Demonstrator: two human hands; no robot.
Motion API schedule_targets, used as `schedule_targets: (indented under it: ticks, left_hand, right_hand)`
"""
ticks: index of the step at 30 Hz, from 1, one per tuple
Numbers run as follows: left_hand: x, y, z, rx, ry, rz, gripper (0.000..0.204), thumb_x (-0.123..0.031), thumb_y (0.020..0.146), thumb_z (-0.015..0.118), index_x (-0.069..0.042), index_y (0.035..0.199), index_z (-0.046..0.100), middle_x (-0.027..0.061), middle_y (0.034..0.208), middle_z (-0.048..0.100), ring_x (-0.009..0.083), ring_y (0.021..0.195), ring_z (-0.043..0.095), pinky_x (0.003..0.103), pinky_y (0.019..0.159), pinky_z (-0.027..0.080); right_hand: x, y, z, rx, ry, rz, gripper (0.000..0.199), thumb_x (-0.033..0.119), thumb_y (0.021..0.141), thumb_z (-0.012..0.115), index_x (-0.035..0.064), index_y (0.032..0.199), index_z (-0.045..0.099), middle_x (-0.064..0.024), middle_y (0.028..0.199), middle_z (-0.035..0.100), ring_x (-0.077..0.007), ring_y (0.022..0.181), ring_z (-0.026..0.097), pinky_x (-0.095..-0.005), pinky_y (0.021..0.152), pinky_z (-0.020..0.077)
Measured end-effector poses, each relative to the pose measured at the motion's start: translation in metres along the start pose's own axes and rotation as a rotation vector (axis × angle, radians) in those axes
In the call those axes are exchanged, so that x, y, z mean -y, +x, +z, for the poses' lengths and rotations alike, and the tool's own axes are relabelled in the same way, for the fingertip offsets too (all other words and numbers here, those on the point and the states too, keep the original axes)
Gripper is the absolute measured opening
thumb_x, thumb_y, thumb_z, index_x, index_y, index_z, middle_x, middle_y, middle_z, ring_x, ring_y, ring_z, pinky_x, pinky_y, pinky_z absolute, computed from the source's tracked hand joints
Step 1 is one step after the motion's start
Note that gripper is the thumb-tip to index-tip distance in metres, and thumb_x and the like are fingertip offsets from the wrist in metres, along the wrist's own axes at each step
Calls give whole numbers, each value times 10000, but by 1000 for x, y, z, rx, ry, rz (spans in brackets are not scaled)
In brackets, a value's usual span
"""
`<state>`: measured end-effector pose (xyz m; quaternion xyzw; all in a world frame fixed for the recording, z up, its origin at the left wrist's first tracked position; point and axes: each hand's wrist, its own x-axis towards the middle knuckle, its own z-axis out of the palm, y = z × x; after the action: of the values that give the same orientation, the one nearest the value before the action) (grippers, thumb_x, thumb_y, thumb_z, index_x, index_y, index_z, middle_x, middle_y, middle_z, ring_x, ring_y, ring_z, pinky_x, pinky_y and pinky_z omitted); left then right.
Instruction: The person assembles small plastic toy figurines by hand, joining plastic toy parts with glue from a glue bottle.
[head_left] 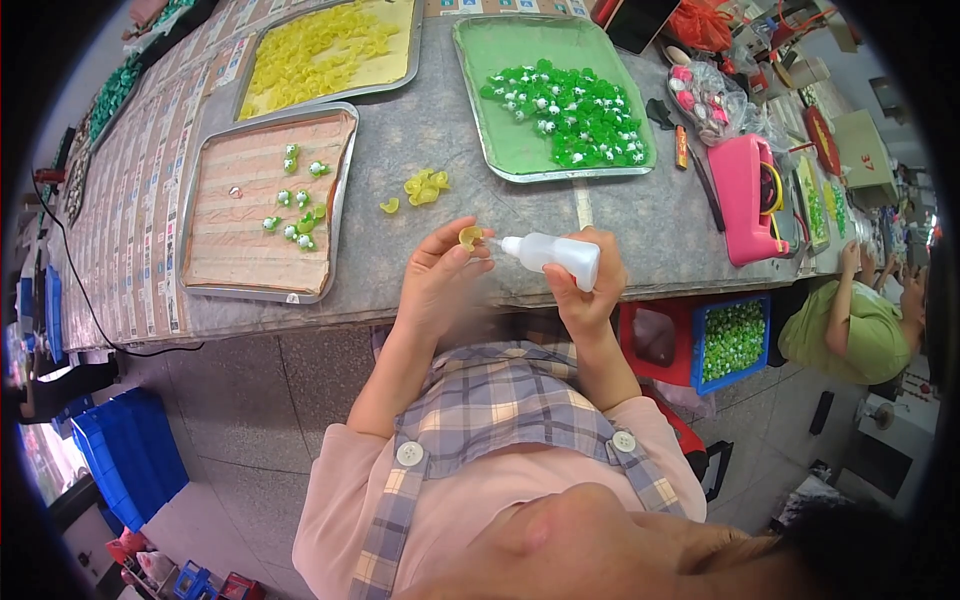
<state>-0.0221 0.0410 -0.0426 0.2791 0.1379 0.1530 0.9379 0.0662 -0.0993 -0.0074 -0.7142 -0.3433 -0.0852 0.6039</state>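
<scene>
Between the fingertips of my left hand (437, 275) is a small curved yellow plastic piece (470, 238). My right hand (597, 282) is wrapped round a white squeeze bottle (558, 257), tilted so its narrow tip points left at the yellow piece, very close to it. Whether the tip touches the piece is too small to tell. Beyond my left hand lies a small heap of similar yellow pieces (427, 186) on the table. A paper-lined metal tray (215, 205) to the left holds several small green-and-white figures (302, 232).
A green tray (475, 80) with green-and-white pieces stands far right of centre; a tray (405, 75) of yellow pieces stands far left. On the right are a pink holder (738, 200) and an orange tube (681, 147). A blue crate (767, 335) sits below the table edge; a person (840, 325) works beyond.
</scene>
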Motion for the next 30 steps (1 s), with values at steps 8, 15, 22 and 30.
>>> schedule_targets:
  ticks: [8, 15, 22, 30]
  left_hand:
    - [1, 2, -6, 6, 23, -16, 320, -97, 784, 560, -22, 1089, 497, 138, 1029, 552, 139, 834, 565, 298, 749, 472]
    - [0, 5, -6, -28, 50, -27, 311, -103, 787, 558, -24, 1082, 501, 121, 1008, 567, 118, 815, 568, 279, 741, 469]
    - [0, 7, -5, -34, 56, -50, 301, -110, 788, 559, -32, 1074, 508, 107, 1004, 572, 103, 810, 562, 269, 742, 462]
    - [6, 10, -5, -39, 67, -67, 333, -119, 795, 554, -21, 1104, 477, 141, 1005, 560, 124, 786, 565, 266, 701, 499]
  right_hand:
    - [-12, 10, -19, -350, 217, 110, 269, 230, 768, 601, 7, 853, 477, -60, 848, 508, -116, 674, 490, -232, 618, 413]
    - [-75, 45, -74, -279, -4, 342, 395, 70, 771, 580, -29, 1116, 416, -85, 965, 535, -116, 826, 526, -227, 706, 432]
    - [-99, 40, -87, -349, -52, 399, 398, 56, 750, 593, -26, 1099, 419, -98, 961, 557, -176, 831, 545, -267, 726, 430]
    - [-56, 91, -24, 88, -523, -149, 141, 123, 666, 645, 67, 787, 599, -71, 829, 557, -231, 814, 513, -333, 680, 412]
